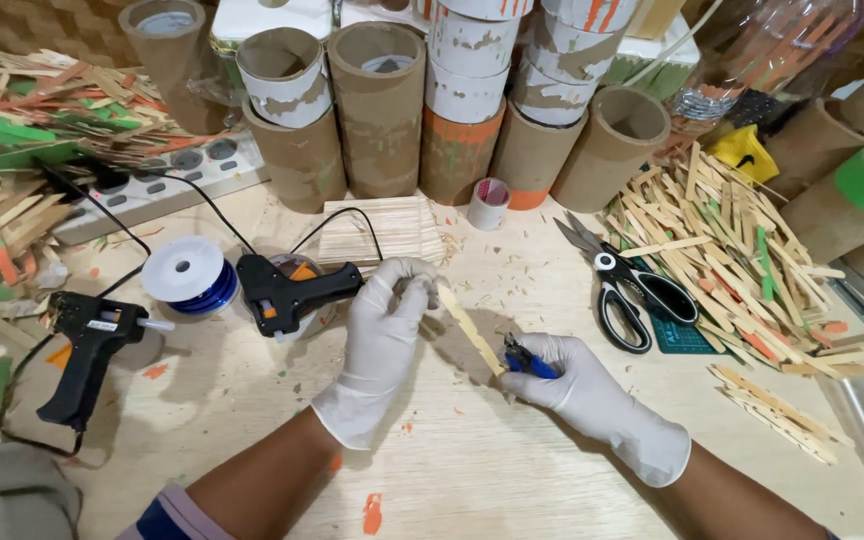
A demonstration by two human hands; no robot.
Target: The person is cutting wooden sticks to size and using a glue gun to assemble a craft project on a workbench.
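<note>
Both my hands wear white gloves. My left hand [382, 330] pinches the upper end of a thin wooden stick [470, 326] that slants down to the right. My right hand [577, 385] grips a small blue-handled cutter [524, 361] whose jaws meet the stick's lower end. A black glue gun [290, 291] lies just left of my left hand, and a flat stack of wooden sticks [382, 230] sits behind it.
A second glue gun [87, 345] and a blue wire spool [188, 274] lie at left. Black scissors [620, 285] and a pile of painted sticks [742, 260] are at right. Cardboard tubes [382, 110] line the back, near a power strip [167, 180].
</note>
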